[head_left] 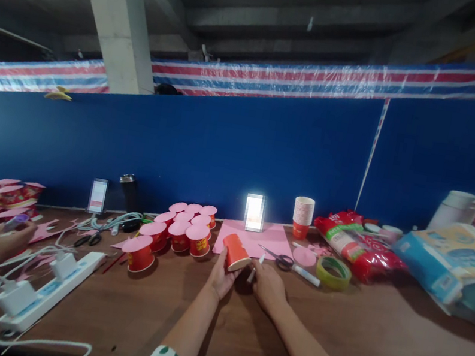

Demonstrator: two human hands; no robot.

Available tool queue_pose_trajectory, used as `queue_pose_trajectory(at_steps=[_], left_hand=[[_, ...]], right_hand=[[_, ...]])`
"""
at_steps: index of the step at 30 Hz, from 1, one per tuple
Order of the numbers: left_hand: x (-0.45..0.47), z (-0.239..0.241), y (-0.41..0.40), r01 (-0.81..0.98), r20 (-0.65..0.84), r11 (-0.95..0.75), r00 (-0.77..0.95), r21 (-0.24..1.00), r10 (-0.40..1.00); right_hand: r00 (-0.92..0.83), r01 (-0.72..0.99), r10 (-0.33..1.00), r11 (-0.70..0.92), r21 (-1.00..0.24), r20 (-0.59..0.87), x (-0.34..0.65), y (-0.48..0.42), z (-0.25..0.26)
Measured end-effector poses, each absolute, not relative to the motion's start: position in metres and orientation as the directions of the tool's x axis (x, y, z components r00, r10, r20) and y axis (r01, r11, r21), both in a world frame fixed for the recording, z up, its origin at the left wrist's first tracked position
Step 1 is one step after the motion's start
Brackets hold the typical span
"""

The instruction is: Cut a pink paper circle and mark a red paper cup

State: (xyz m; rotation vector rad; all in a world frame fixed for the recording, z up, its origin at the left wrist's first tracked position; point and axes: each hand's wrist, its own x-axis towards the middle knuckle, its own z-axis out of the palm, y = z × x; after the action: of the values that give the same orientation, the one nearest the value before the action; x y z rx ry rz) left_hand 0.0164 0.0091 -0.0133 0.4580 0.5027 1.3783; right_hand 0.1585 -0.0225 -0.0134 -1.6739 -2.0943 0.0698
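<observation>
A red paper cup [234, 253] is tilted on its side in my left hand [223, 278], whose fingers wrap round it from below. Its pale rim faces down and to the right. Close beside the cup, my right hand [270, 288] pinches a slim white pen-like stick [251, 276]; its exact kind is unclear. Behind the cup lies a sheet of pink paper [271, 235]. Scissors [282, 261], a white marker [307, 276] and a cut pink paper disc [304, 256] lie right of my hands. Several red cups [137, 255] topped with pink discs stand to the left.
A stack of paper cups [303, 216], a roll of tape [333, 273], red packages [358, 247] and a blue-yellow pack [455, 266] stand on the right. At left are a power strip [52, 293], loose cables and another person's hand [1, 245]. A blue partition [242, 148] closes the back.
</observation>
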Motion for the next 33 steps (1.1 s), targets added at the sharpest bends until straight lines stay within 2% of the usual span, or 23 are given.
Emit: queue_pose_trajectory(at_steps=[14,19,22,25,29,33], left_hand=[[0.016,-0.012,0.008,-0.787,-0.071,0.139,0.121,0.601,0.99],[0.016,-0.015,0.01,-0.769,-0.054,0.114,0.103,0.629,0.993],[0.019,-0.016,0.009,-0.727,-0.02,0.059,0.061,0.685,0.998],[0.023,-0.018,0.011,-0.662,0.023,0.011,0.043,0.749,0.999],[0.027,-0.025,0.016,-0.581,0.079,-0.053,0.021,0.812,0.997],[0.027,-0.03,0.019,-0.547,0.123,-0.089,0.025,0.832,0.992]], right_hand=[[-0.143,0.903,0.921,0.272,-0.334,0.363,0.158,-0.022,-0.015],[-0.056,0.89,0.895,0.245,-0.384,0.442,0.163,-0.021,-0.018],[0.01,0.834,0.8,0.324,-0.446,0.6,0.166,-0.022,-0.018],[-0.032,0.779,0.71,0.458,-0.428,0.703,0.165,-0.025,-0.016],[-0.131,0.768,0.7,0.519,-0.374,0.702,0.161,-0.028,-0.012],[-0.154,0.772,0.711,0.52,-0.365,0.686,0.16,-0.029,-0.011]])
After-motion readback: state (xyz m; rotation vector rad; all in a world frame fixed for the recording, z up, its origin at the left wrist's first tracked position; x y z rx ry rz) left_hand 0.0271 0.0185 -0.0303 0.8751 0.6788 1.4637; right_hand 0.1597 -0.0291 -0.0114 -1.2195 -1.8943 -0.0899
